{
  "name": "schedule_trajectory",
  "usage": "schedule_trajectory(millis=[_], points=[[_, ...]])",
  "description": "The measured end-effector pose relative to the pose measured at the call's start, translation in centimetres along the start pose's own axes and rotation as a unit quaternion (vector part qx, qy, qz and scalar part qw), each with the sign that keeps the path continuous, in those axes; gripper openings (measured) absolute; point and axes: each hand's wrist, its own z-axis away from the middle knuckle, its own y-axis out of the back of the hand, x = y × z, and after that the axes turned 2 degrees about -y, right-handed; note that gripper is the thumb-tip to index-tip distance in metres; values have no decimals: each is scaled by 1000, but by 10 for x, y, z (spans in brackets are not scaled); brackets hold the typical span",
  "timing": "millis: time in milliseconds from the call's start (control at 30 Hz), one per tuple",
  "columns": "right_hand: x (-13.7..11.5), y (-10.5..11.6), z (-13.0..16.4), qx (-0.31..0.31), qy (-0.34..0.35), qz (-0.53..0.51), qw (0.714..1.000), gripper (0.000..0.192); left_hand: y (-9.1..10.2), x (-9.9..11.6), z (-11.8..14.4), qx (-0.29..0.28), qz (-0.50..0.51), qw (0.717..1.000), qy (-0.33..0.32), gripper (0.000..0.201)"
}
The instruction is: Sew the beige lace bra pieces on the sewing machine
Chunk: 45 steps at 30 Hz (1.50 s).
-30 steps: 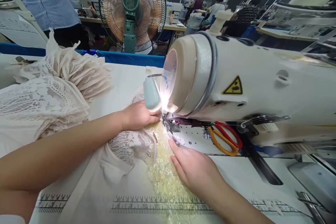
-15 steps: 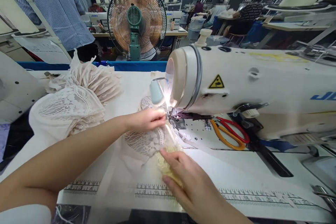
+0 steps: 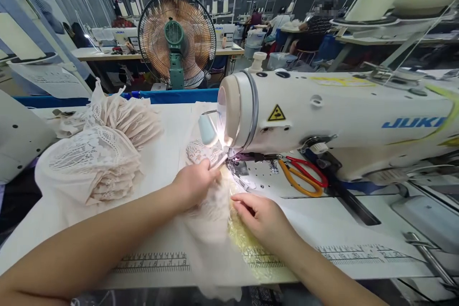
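A cream lace piece (image 3: 211, 220) lies under the needle of a white sewing machine (image 3: 322, 119), lit by its lamp. My left hand (image 3: 195, 180) is closed on the lace just left of the presser foot (image 3: 239, 168). My right hand (image 3: 263, 217) presses a yellowish lace strip (image 3: 247, 244) flat on the table, fingers curled, just in front of the foot. The needle itself is hidden by glare.
A stack of lace pieces (image 3: 103, 153) sits at the left. Orange-and-red scissors (image 3: 303, 179) lie on the machine bed. A standing fan (image 3: 177, 38) is behind the table. Printed rulers (image 3: 150, 262) run along the table's front edge. Other workers sit far back.
My view has pulled back and lifted. My left hand has gathered the lace and drawn it slightly toward me. My right hand has shifted back along the yellow strip, fingers now curled.
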Motion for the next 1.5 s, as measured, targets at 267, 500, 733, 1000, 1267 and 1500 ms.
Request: schedule_trajectory(millis=[267, 500, 733, 1000, 1267, 1500], points=[[-2, -13, 29, -102, 35, 118, 987, 48, -6, 12, 1, 30, -12, 999, 33, 26], [-39, -19, 26, -207, 10, 46, 977, 55, 5, 2, -19, 62, 287, 949, 112, 35], [-27, -11, 18, -122, -44, -2, 992, 45, 11, 10, -23, 90, 446, 869, 194, 20], [-20, -12, 15, -12, 14, -57, 998, 26, 10, 11, -28, 94, 433, 884, 147, 12], [-3, -5, 14, 29, -63, -21, 997, 22, 10, 11, -12, -151, -150, 977, 3, 21], [2, -8, 12, -26, -50, 8, 998, 28, 15, 35, -1, -191, -270, 944, -23, 51]])
